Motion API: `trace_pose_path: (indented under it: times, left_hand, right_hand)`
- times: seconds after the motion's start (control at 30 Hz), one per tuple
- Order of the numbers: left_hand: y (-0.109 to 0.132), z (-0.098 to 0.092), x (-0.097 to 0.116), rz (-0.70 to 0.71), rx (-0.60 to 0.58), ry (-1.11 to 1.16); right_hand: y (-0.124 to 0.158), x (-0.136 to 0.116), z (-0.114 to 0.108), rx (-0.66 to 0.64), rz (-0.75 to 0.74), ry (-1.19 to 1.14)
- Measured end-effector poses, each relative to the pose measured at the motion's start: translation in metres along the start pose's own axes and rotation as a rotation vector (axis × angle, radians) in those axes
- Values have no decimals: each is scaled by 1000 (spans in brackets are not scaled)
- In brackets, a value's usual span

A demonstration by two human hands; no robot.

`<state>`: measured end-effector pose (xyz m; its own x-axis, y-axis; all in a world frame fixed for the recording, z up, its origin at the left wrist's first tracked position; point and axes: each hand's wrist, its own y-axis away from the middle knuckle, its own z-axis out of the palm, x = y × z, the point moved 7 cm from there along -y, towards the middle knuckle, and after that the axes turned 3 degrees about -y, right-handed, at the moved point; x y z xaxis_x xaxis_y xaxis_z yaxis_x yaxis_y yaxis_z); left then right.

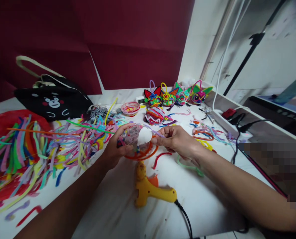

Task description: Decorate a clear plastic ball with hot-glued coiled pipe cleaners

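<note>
My left hand (116, 147) is closed around the side of a clear round shell (131, 134) held above the table. Orange pipe cleaner (149, 154) runs along its lower rim, and a white patch (145, 136) shows on its right part. At that right edge the fingers of my right hand (175, 141) pinch a thin purple pipe cleaner (158, 133). Just below the shell lies a yellow hot glue gun (150, 192), its handle pointing right. A short red pipe cleaner (160, 158) is on the table close by.
Loose coloured pipe cleaners (63, 146) are heaped at the left beside a black bag (54, 101). Several eared ornaments (154, 99) stand at the back, near a pink striped bowl shape (130, 108). A power strip (233, 124) and cables lie along the right edge.
</note>
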<state>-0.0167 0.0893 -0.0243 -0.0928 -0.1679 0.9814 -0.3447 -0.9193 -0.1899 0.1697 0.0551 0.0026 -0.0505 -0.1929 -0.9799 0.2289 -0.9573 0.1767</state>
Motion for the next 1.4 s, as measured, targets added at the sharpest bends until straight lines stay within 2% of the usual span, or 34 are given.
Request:
trace_pose_path:
  times: [0.2, 0.43, 0.73, 1.03, 1.2, 1.33, 1.4]
  left_hand:
    - [0, 4, -4, -93, -2, 14]
    - [3, 12, 0, -96, -69, 93]
    - [3, 11, 0, -103, 38, -4]
    - [4, 7, 0, -47, 92, -91]
    - [3, -1, 1, -45, 182, -110]
    - [2, 3, 3, -17, 118, -55]
    - [2, 7, 2, -47, 67, 17]
  right_hand:
    - [-9, 17, -5, -25, 43, 14]
    - [-9, 14, -1, -30, 38, -87]
    - [-13, 24, 1, -32, 16, -140]
    - [-9, 18, 5, 74, -165, -204]
    - [-3, 17, 1, 146, -327, -80]
    - [-1, 12, 1, 157, -365, 20]
    - [-3, 11, -1, 160, -362, 13]
